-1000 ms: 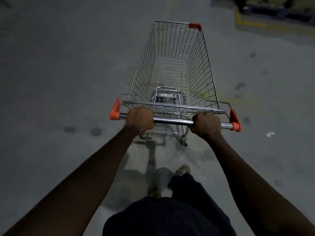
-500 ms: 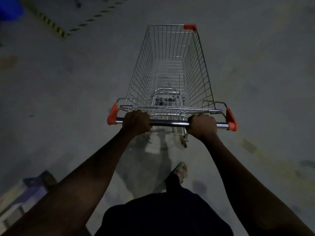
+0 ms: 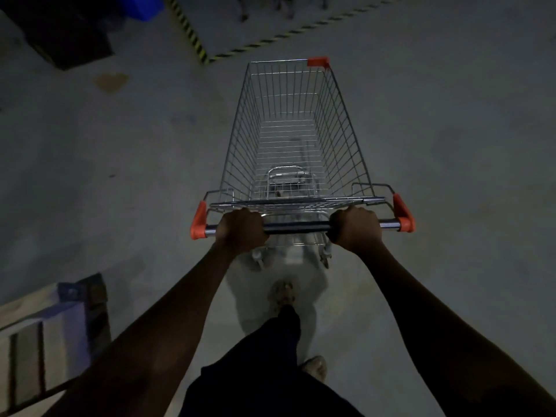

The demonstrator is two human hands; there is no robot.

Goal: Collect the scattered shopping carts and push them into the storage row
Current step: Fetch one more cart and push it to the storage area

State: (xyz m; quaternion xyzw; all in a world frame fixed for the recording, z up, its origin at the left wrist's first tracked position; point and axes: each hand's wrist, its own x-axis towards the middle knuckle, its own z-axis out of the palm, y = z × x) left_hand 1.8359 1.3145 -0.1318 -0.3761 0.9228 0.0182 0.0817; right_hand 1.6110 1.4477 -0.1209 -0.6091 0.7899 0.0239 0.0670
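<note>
An empty wire shopping cart (image 3: pixel 288 130) with orange corner caps stands straight ahead of me on the dim concrete floor. Its metal handle bar (image 3: pixel 296 227) runs crosswise in front of my body. My left hand (image 3: pixel 240 227) grips the bar near its left end. My right hand (image 3: pixel 355 228) grips the bar near its right end. Both arms are stretched out toward the cart. Beyond the cart's front, at the top edge, wheels and legs of other carts (image 3: pixel 264 7) show inside a marked zone.
A yellow-and-black striped floor line (image 3: pixel 192 40) marks off an area ahead. A dark box (image 3: pixel 66 40) and a blue object (image 3: pixel 144 6) sit at the far left. A wooden pallet (image 3: pixel 45 335) lies close on my lower left. My feet (image 3: pixel 282 293) step behind the cart.
The cart and I have turned and rolled forward: the striped floor marking has come closer, the pallet at lower left shows more, and both hands keep their grip on the handle.
</note>
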